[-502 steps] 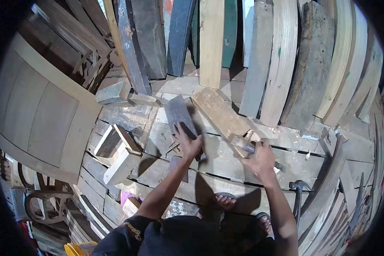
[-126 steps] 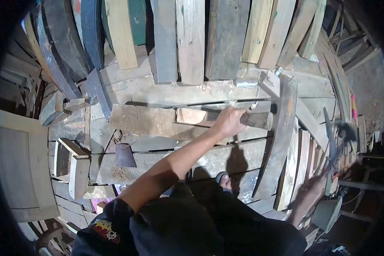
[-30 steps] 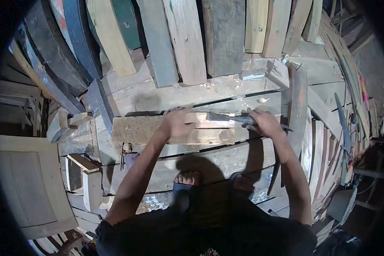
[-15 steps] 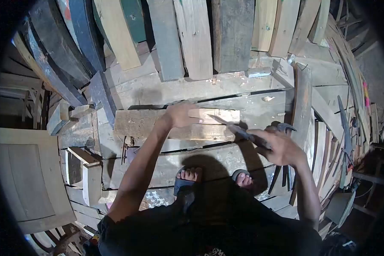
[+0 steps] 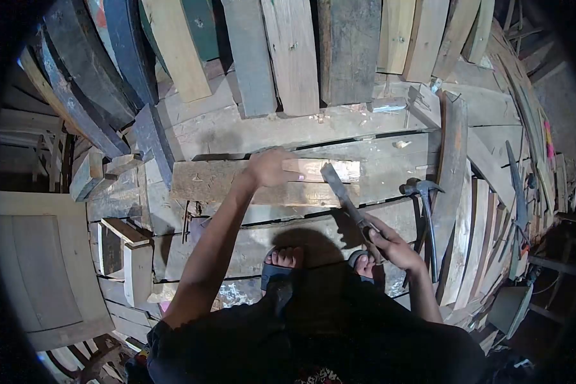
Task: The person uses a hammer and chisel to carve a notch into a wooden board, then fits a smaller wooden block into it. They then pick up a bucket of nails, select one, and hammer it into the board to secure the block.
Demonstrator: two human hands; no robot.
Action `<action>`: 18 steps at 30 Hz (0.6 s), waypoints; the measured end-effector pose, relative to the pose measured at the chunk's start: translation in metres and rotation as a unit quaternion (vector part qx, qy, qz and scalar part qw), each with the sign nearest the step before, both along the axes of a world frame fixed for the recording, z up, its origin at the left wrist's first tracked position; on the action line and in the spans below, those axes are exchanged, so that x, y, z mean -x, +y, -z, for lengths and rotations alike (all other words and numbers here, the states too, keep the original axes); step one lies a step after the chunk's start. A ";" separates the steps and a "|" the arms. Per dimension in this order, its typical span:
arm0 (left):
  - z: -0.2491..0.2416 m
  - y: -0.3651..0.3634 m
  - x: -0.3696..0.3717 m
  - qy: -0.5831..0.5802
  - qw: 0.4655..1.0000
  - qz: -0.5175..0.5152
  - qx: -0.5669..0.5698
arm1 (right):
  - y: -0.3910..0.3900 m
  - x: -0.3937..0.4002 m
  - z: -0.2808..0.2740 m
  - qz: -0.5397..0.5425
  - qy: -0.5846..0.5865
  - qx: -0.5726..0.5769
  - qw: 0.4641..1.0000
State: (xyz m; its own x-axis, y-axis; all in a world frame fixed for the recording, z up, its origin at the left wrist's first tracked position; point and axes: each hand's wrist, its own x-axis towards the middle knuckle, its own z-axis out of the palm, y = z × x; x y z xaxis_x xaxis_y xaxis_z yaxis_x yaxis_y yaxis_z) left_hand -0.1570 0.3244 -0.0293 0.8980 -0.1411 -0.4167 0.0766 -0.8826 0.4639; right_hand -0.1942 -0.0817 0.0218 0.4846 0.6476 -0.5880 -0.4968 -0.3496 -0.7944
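My left hand (image 5: 272,168) is clasped over the middle of a short wooden board (image 5: 205,182) and holds it down on the planks, with the thumb lying along its top. A pale, freshly cut strip (image 5: 345,171) shows at the board's right end. My right hand (image 5: 393,248) is closed around the handle of a chisel (image 5: 344,198). Its flat, wide blade points up and to the left, the tip overlapping the pale strip in this view. A claw hammer (image 5: 427,205) lies to the right of the chisel, its head toward the far side.
Several thick boards (image 5: 292,57) stretch along the far side. A small wooden frame (image 5: 131,256) and a panelled door (image 5: 38,269) are at the left. On the right are a beam (image 5: 451,147) and a handsaw (image 5: 517,185). My sandalled feet (image 5: 280,261) stand close to the board.
My right hand has moved down and toward me, turning the chisel more upright with its flat blade face showing. The hammer is now uncovered. My left hand stays on the board.
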 end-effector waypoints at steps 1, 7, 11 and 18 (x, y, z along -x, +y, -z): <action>0.004 0.001 0.000 -0.001 1.000 0.003 0.007 | -0.001 0.007 0.006 0.033 0.055 -0.025 0.998; 0.014 0.002 0.007 -0.065 0.998 -0.011 -0.002 | -0.007 0.024 0.010 0.120 0.082 -0.096 0.985; -0.003 -0.004 0.005 -0.035 0.999 -0.018 0.016 | -0.032 0.006 0.009 0.185 -0.090 0.042 0.978; -0.018 -0.005 0.002 -0.018 0.999 0.011 0.037 | 0.005 -0.037 -0.040 0.136 -0.362 0.295 0.874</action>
